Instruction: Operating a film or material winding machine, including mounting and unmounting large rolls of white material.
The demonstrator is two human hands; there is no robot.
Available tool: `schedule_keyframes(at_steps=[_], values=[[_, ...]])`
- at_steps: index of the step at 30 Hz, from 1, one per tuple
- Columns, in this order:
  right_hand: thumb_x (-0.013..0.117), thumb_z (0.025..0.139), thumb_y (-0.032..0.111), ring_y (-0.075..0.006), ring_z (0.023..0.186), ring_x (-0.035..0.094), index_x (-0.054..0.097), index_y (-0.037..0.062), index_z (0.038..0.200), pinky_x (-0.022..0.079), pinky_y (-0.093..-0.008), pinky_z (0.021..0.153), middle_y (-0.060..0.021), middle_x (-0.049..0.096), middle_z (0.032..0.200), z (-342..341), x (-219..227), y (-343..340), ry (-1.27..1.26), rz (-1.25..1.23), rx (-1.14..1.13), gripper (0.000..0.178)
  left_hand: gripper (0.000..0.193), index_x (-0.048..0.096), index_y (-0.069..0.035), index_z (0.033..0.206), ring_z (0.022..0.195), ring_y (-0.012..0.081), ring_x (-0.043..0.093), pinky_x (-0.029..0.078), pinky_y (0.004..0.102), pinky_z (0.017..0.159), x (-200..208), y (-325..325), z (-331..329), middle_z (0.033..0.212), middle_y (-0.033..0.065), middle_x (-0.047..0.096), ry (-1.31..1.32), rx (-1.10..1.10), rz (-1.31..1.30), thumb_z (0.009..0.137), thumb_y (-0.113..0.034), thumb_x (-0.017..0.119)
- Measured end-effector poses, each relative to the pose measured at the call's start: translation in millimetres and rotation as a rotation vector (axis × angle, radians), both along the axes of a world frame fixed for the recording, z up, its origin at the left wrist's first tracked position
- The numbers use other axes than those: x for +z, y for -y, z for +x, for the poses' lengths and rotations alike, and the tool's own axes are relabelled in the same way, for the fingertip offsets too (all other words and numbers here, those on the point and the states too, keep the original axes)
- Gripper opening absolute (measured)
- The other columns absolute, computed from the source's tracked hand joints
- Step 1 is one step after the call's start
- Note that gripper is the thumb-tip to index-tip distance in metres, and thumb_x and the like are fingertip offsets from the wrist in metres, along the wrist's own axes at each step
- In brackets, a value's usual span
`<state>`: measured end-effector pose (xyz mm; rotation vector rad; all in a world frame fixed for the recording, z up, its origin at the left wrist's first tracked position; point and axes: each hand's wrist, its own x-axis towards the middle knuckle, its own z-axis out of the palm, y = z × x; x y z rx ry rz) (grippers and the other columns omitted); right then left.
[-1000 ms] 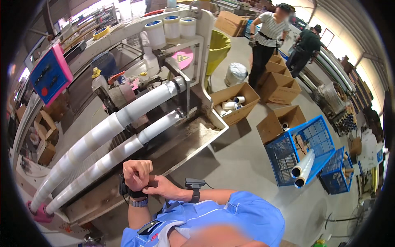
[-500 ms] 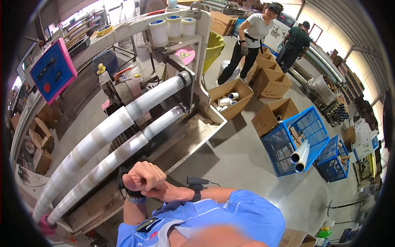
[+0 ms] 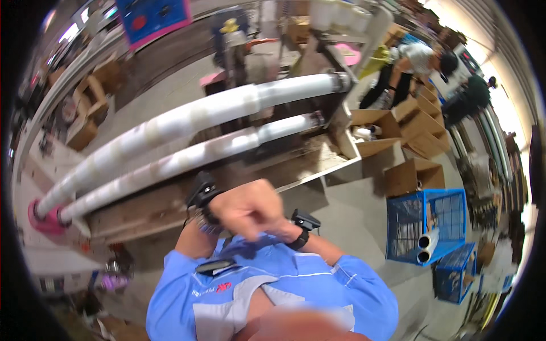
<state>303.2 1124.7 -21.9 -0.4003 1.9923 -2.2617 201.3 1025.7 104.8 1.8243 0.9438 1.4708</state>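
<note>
My left hand is held in front of my chest, its fingers curled in and blurred. Whatever they may hold is hidden. A black device is strapped to that wrist, with a metal-banded watch beside it. My right hand lies close behind the left one, mostly covered by it, so its fingers do not show. Another black wrist device sits on the right wrist. Beyond my hands run two long rollers wrapped in white film, the upper roller thicker than the lower roller.
The machine's pale edge runs just past my hands. To the right are cardboard boxes and a blue crate holding film rolls. A person bends over a box; another person stands farther back. A blue panel hangs at upper left.
My view has turned, so the machine sits farther right and higher in the picture. My hands have shifted right, still close together. The nearer person, upright before, now bends down.
</note>
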Motion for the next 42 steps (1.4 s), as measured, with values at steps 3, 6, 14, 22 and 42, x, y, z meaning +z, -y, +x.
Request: schedule_keyframes(at_steps=[3, 6, 14, 22, 42], values=[[0.063, 0.093, 0.010, -0.0147, 0.087, 0.065, 0.067, 0.0002, 0.102, 0.054, -0.0295, 0.077, -0.0073, 0.069, 0.096, 10, -34, 7, 0.485, -1.248, -0.263, 0.014, 0.050, 0.057, -0.006, 0.056, 0.047, 0.0303, 0.054, 0.039, 0.0394, 0.046, -2, -9, 1, 0.053, 0.0155, 0.052, -0.556, 0.584, -0.227, 0.082, -0.048, 0.068], [0.060, 0.095, 0.012, -0.0197, 0.081, 0.065, 0.062, -0.0021, 0.107, 0.053, -0.0326, 0.074, -0.0111, 0.068, 0.095, -3, 11, -5, 0.235, -0.362, -0.180, 0.019, 0.047, 0.064, -0.008, 0.059, 0.052, 0.0332, 0.062, 0.047, 0.0415, 0.048, -18, -11, -20, 0.055, 0.0140, 0.060, -0.983, 1.026, -0.381, 0.085, -0.047, 0.063], [0.062, 0.092, 0.002, -0.0143, 0.085, 0.065, 0.065, -0.0034, 0.108, 0.052, -0.0270, 0.075, -0.0095, 0.068, 0.097, 2, 43, -16, 0.028, -0.229, -0.224, 0.017, 0.042, 0.074, -0.006, 0.077, 0.071, 0.0332, 0.070, 0.055, 0.0427, 0.065, -66, -16, -48, 0.071, 0.0150, 0.070, -1.015, 1.022, -0.822, 0.090, -0.043, 0.060], [0.071, 0.084, 0.001, -0.0125, 0.079, 0.063, 0.070, -0.0018, 0.106, 0.050, -0.0255, 0.071, -0.0080, 0.068, 0.086, 6, 42, -10, -0.190, 0.197, -0.211, 0.022, 0.025, 0.075, -0.008, 0.081, 0.073, 0.0299, 0.072, 0.056, 0.0403, 0.063, -134, -18, -47, 0.077, 0.0159, 0.072, -0.967, 0.945, -0.993, 0.084, -0.029, 0.062], [0.067, 0.090, 0.011, -0.0152, 0.077, 0.066, 0.034, 0.0047, 0.149, 0.053, -0.0288, 0.069, -0.0136, 0.069, 0.091, 23, 16, 0, 0.352, -0.274, 0.218, 0.068, 0.049, 0.070, -0.007, 0.067, 0.053, 0.0173, 0.050, 0.041, 0.0359, 0.055, -130, -26, -35, 0.054, 0.0035, 0.053, 0.026, 0.778, -0.854, 0.096, -0.043, 0.051]])
